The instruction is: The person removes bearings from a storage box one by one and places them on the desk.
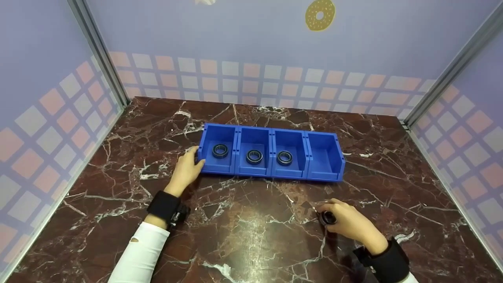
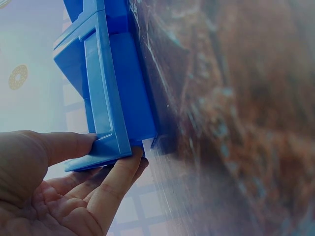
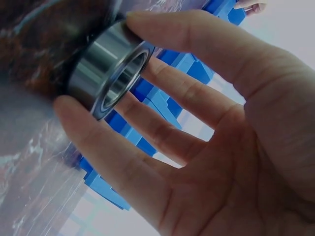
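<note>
A row of joined blue plastic bins (image 1: 271, 174) sits on the table. My left hand (image 1: 185, 169) grips its left end, thumb on the inner side of the wall and fingers outside, as the left wrist view shows on the blue bin (image 2: 125, 88). Ball bearings lie in the three left compartments: one in the leftmost (image 1: 220, 156), one in the second (image 1: 254, 162), one in the third (image 1: 284, 164). My right hand (image 1: 351, 224), in front of the row's right end, pinches another ball bearing (image 3: 101, 64) between thumb and fingertip, right at the tabletop.
The dark red marbled table (image 1: 243, 228) has a glossy surface. Lilac panels with pink and white squares (image 1: 251, 70) close it in at the back and both sides. Metal posts (image 1: 436, 74) stand at the back corners.
</note>
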A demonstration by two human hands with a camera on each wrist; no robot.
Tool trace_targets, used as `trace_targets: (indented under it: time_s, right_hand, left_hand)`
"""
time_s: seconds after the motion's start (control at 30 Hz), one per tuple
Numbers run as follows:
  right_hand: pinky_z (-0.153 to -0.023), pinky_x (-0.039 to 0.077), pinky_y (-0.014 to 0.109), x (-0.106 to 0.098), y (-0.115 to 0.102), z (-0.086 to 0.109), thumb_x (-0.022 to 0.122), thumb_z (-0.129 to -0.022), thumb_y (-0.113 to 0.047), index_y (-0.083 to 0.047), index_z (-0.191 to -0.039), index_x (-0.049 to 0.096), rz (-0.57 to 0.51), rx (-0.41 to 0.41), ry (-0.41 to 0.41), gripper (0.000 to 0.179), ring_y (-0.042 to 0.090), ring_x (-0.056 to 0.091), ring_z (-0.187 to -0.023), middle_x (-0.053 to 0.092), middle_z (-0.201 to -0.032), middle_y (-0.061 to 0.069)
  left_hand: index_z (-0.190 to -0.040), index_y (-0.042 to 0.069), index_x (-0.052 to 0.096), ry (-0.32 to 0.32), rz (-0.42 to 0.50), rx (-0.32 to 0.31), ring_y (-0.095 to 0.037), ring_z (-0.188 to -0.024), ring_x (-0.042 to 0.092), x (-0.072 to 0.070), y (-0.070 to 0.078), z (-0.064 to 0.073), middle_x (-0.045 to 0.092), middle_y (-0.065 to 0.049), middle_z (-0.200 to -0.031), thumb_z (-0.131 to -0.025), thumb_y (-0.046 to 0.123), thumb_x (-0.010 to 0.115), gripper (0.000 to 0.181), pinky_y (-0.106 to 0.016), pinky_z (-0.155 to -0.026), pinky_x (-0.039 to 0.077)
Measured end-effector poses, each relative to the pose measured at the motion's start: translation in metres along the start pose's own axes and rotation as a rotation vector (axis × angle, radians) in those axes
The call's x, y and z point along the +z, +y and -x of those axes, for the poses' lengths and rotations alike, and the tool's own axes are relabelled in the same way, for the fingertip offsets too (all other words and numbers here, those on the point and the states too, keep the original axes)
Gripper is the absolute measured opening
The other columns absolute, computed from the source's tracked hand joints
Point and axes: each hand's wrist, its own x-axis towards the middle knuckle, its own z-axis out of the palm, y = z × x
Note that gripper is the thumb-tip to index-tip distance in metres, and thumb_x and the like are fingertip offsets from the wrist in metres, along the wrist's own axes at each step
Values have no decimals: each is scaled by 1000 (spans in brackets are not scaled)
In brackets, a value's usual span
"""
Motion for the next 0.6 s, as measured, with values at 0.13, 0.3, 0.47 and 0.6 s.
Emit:
trace_targets:
  time_s: [0.13, 0.3, 0.47, 0.6]
  right_hand:
    - [-77, 54, 45, 2, 1, 0, 80, -74, 4, -3, -113, 75, 14, -9, 17, 40, 33, 66, -98, 67, -111, 11]
    - [-79, 56, 49, 3, 1, 0, 82, -73, 5, -1, -113, 75, 27, -23, 36, 41, 36, 67, -98, 67, -109, 11]
    - [-84, 56, 53, 5, 0, 1, 82, -74, 6, 0, -114, 74, 37, -12, 38, 41, 38, 67, -101, 68, -111, 13]
    - [-84, 57, 52, 6, -1, 1, 83, -76, 5, 1, -115, 74, 42, -11, 37, 40, 39, 67, -102, 68, -113, 16]
  left_hand:
    - [-141, -14, 49, 4, 5, 3, -48, -126, 58, 0, 0, 0, 57, -36, -136, -98, 0, 63, 48, -56, -107, 45]
    - [-142, -14, 48, 3, 6, 3, -48, -126, 58, 0, 0, -1, 57, -36, -136, -98, 0, 63, 48, -55, -108, 45]
    - [-142, -15, 48, -3, 12, 0, -48, -126, 58, 0, 0, 0, 57, -37, -136, -99, -1, 62, 48, -56, -107, 46]
    - [-143, -14, 48, -7, 15, -5, -48, -126, 57, 0, 0, 0, 56, -37, -137, -99, 0, 63, 48, -55, -107, 46]
